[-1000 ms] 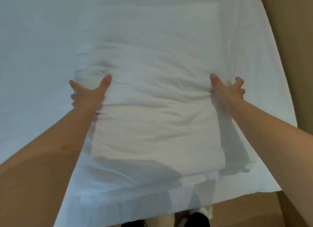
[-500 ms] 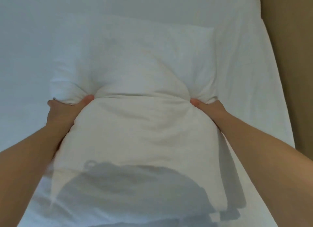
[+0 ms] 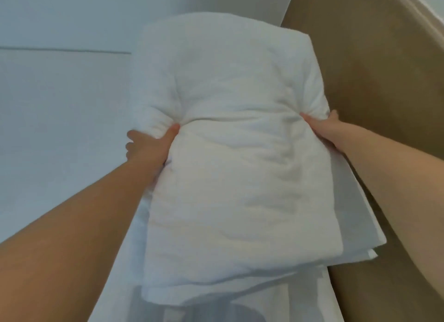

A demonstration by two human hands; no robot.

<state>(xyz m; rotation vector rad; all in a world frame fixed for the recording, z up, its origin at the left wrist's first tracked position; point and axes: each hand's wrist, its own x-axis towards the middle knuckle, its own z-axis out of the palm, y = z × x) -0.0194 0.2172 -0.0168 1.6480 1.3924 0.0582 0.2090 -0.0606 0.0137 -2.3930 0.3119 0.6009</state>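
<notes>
White cotton pillow (image 3: pixel 235 158), plump, rectangular, faintly creased, held between both hands over the right edge of the bed. Long axis runs near to far, straight away from us. We grip it across the short axis at about mid-length, so roughly half bulges beyond the grip on the far side and half hangs toward us. Left hand (image 3: pixel 146 146) pinches the left edge, left thumb (image 3: pixel 173 130) dug into the top face, fingers curled behind and mostly hidden. Right hand (image 3: pixel 324 127) does the same on the right edge, right thumb (image 3: pixel 310 119) on top, fingertips barely showing past the edge. Fabric puckers into deep folds at both pinch points; the filling looks soft and gives easily. Left hand sits slightly nearer to us than the right. We judge any coming move pivots on that mid-length grip, since both ends are free to flop. Loose pillowcase flap (image 3: pixel 358 228), flat and thin, sticks out at the near right. Smooth pale bed sheet (image 3: pixel 60 129) lies left and below; matte tan surface (image 3: pixel 365 77) fills the right.
</notes>
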